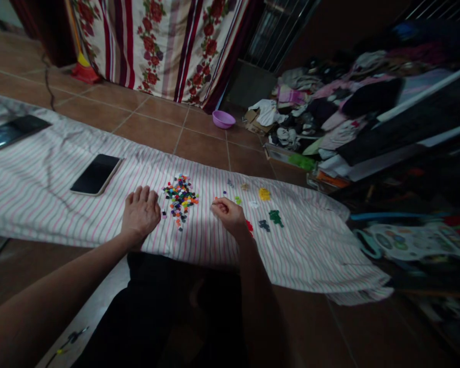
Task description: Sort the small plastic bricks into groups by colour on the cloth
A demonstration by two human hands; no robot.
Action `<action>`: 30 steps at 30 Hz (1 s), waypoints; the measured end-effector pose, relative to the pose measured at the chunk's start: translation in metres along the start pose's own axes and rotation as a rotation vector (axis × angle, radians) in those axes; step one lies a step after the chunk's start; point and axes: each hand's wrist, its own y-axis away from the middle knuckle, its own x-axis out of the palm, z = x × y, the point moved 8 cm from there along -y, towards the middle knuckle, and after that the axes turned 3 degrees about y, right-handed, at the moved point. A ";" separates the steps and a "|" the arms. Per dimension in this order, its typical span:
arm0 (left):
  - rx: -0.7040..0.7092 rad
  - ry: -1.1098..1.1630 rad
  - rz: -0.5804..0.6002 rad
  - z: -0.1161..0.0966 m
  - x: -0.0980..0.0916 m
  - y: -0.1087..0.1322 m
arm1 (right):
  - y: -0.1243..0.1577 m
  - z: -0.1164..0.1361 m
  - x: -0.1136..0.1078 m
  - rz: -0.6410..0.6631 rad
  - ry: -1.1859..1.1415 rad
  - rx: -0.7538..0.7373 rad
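Note:
My left hand (pixel 141 210) lies flat on the striped cloth (pixel 199 245), fingers stretched forward and nothing in them. Just right of it spreads a mixed pile of tiny coloured pieces (pixel 181 197), too small to name more exactly. My right hand (pixel 228 212) is closed in a pinch above the cloth; what sits at its fingertips is too small to make out. Around it lie small single-colour heaps: lime green (pixel 237 200), white (pixel 253 204), red (pixel 249 226), grey (pixel 264 225), dark green (pixel 276 217), yellow (pixel 264 194) and tan (pixel 245 187).
Left of my hands lie a phone (pixel 96 175) and a dark tablet-like device (pixel 15 131). Beyond the cloth, a purple basin (pixel 223 119) stands on the tiled floor near a floral curtain (pixel 157 46). Clothes (pixel 329 97) are piled at the right.

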 end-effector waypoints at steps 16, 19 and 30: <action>0.009 -0.009 -0.023 -0.001 -0.002 0.000 | 0.059 -0.115 -0.147 -0.654 0.109 0.341; 0.004 -0.003 -0.030 0.000 -0.001 0.000 | 0.077 -0.133 -0.168 -0.782 0.155 0.422; 0.000 0.025 -0.016 0.001 -0.001 0.000 | 0.101 -0.177 -0.174 -0.861 -0.102 0.493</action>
